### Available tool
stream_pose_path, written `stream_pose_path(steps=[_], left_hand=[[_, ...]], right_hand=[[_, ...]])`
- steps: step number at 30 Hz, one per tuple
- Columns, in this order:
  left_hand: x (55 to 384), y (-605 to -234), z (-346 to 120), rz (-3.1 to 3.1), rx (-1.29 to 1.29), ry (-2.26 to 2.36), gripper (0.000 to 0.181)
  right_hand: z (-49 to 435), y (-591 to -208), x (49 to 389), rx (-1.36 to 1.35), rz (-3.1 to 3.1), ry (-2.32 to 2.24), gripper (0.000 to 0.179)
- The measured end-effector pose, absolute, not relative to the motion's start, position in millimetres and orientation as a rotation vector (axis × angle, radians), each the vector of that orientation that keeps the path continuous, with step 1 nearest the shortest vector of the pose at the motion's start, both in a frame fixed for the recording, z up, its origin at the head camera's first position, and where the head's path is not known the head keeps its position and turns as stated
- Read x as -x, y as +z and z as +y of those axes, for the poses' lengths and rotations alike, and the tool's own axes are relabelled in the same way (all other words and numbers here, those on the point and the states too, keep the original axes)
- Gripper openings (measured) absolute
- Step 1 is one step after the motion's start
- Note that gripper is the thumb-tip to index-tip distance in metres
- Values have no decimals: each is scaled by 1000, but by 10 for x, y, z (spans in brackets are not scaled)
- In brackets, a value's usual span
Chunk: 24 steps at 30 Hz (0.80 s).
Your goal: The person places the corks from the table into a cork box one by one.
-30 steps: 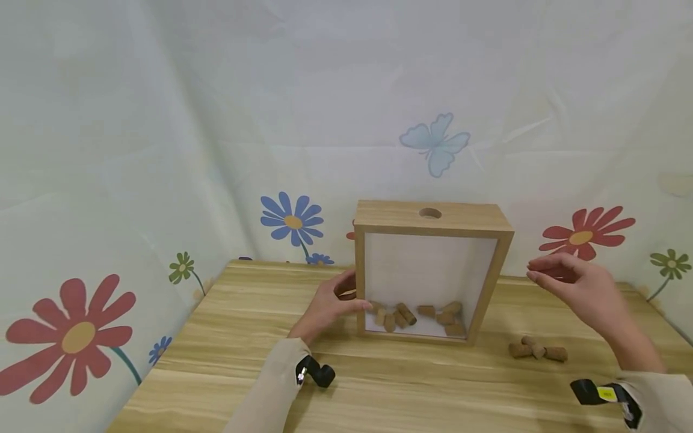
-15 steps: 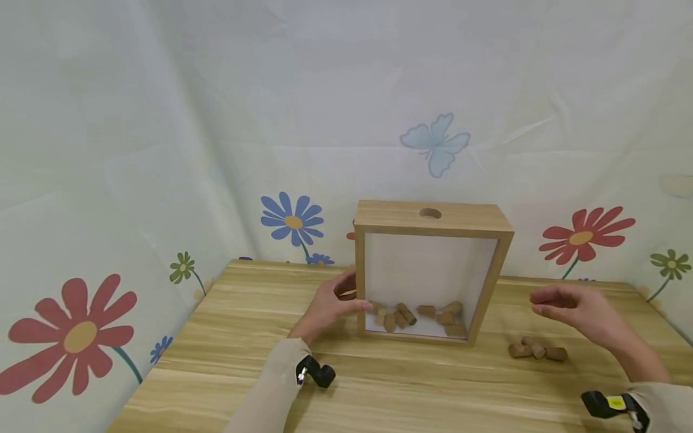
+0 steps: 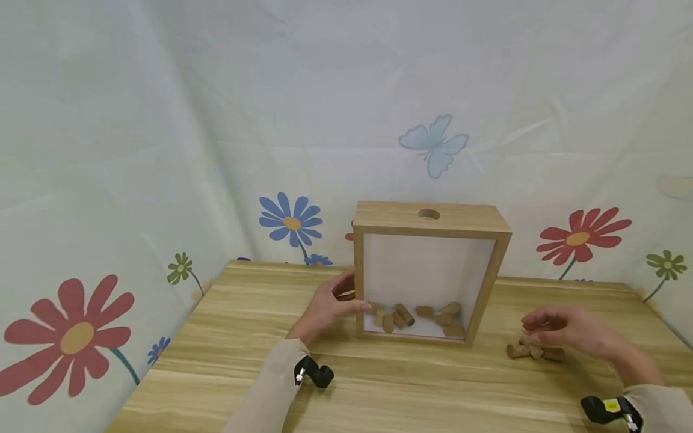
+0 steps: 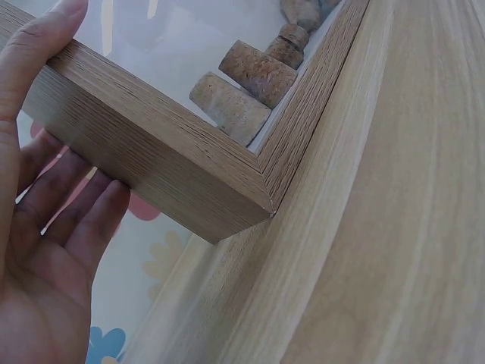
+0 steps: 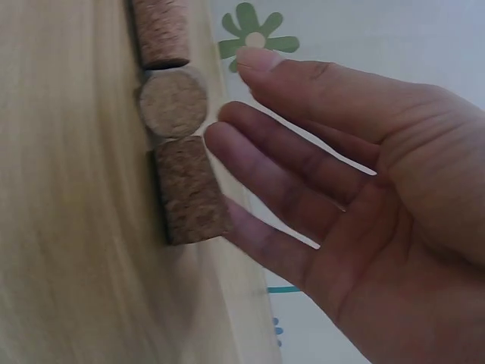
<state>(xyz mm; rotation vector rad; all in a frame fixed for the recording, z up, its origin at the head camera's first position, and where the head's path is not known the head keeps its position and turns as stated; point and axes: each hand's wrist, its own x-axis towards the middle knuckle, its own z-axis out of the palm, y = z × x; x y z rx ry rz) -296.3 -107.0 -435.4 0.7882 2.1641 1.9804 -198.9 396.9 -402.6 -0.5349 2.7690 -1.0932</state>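
A shallow wooden shadow box (image 3: 390, 218) with a clear front stands upright on the table, a round hole in its top. Several corks (image 3: 404, 314) lie along its bottom inside. My left hand (image 3: 327, 307) holds the box by its left side, thumb on the front frame and fingers behind, as the left wrist view also shows. To the right of the box, a small group of corks (image 3: 518, 350) lies on the table. Just over them is my right hand (image 3: 574, 328), fingers loosely bent. In the right wrist view its fingertips are right beside a cork (image 5: 193, 189), with nothing between them.
The wood-grain table (image 3: 379, 391) reaches back to a pale cloth backdrop (image 3: 325, 120) printed with flowers and a butterfly. A black wrist camera (image 3: 314, 371) sits on the left sleeve, another wrist camera (image 3: 612, 408) on the right.
My right hand has come down from beside the box to the loose corks, its fingers parting slightly. My left hand and the box have stayed in place.
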Motion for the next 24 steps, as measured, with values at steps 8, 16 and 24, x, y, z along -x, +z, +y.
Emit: stream_pose_path(steps=[8,16,24], left_hand=[[2961,-4364,-1077,2177,-785,1970,78],[2964,-4356,-1080,2166,-784,1983,81],[2967,-4354,-1076,2171,-786,1974,83]], right_hand=[[3970,-4042,2010,484,2703,-1053,33],[3925,-4034,2010,485,2716,-1010,34],[3915,-4058,2017,521,2746,-977,30]])
